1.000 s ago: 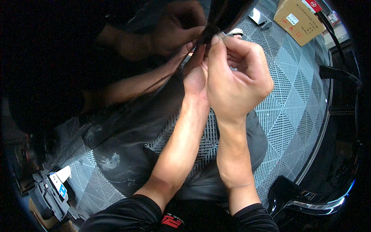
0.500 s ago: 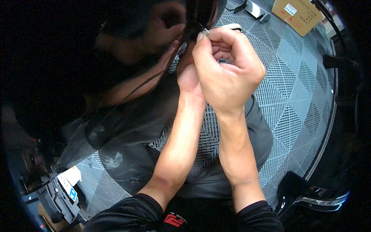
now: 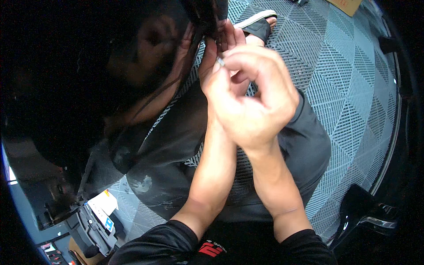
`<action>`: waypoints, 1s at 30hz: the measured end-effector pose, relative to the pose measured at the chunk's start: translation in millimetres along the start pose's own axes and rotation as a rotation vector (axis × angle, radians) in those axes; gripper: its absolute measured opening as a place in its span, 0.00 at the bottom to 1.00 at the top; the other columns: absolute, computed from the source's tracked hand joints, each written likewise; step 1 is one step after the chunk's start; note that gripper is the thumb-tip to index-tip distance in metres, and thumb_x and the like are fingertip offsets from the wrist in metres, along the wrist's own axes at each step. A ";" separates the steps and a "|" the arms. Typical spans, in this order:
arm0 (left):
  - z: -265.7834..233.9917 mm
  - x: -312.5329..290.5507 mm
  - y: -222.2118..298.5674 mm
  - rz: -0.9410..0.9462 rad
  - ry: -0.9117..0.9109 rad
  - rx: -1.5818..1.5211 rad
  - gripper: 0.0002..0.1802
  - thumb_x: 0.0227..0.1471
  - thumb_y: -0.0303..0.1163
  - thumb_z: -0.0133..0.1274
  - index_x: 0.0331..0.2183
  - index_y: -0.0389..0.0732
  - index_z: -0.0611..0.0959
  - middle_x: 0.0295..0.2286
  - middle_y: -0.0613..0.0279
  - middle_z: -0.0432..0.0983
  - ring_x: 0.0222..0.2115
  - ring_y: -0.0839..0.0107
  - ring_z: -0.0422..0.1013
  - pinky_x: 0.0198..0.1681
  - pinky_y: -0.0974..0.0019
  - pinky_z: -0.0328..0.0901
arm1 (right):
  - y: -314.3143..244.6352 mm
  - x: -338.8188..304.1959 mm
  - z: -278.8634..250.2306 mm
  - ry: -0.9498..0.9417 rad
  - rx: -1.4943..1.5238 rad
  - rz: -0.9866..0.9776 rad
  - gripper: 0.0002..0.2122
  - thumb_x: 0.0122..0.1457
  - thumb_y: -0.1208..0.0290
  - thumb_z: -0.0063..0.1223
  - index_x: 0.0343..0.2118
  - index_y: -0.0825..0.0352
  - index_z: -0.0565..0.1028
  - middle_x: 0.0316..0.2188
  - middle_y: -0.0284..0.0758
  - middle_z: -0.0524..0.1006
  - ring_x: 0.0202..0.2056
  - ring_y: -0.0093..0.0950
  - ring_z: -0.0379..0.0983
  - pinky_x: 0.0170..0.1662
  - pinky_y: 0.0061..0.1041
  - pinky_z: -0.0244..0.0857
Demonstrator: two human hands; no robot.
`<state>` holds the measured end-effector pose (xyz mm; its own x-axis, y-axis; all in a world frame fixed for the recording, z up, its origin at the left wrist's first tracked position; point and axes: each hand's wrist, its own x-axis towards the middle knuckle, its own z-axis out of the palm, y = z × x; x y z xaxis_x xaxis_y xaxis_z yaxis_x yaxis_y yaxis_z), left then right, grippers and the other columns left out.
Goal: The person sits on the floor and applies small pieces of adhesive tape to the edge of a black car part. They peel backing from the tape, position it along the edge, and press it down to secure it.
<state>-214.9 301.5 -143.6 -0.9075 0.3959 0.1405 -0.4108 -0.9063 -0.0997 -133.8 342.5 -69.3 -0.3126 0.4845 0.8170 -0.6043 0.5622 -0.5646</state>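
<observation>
A large glossy black curved panel [image 3: 110, 88] fills the upper left and mirrors my hands. My right hand [image 3: 251, 97] is closed in a pinch, thumb against forefinger, around a small flat silvery-grey piece [image 3: 220, 62]. That piece stands a little apart from the panel's edge; its kind is too small to make out. Behind the right hand, my left hand [image 3: 230, 37] lies at the panel's lower edge with its fingers stretched out and apart. Its palm is mostly hidden by the right hand, and whether its fingers touch the panel I cannot tell.
Grey slatted tiles form the floor [image 3: 353, 97]. My sandalled foot [image 3: 258, 28] is just beyond the hands. A cardboard box [image 3: 346, 5] lies at the top right, and a glossy black trim part [image 3: 371, 218] at the lower right. Grey equipment with papers [image 3: 99, 216] stands lower left.
My right hand has drawn back toward me and slightly left, still pinching the small piece, away from the panel edge. The left hand's fingers now show. The whole view has shifted.
</observation>
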 end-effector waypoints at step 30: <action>8.4 -13.6 6.8 -0.054 -0.184 0.042 0.18 0.66 0.28 0.49 0.54 0.30 0.76 0.52 0.48 0.76 0.58 0.59 0.69 0.67 0.56 0.60 | -30.3 -33.7 40.2 0.127 0.119 0.134 0.10 0.44 0.86 0.66 0.30 0.69 0.79 0.31 0.36 0.80 0.31 0.32 0.80 0.35 0.27 0.75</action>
<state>-204.6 288.7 -137.9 -0.8514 0.4136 0.3224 -0.4506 -0.8915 -0.0463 -134.4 282.2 -75.1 -0.3061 0.6343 0.7099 -0.6480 0.4074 -0.6435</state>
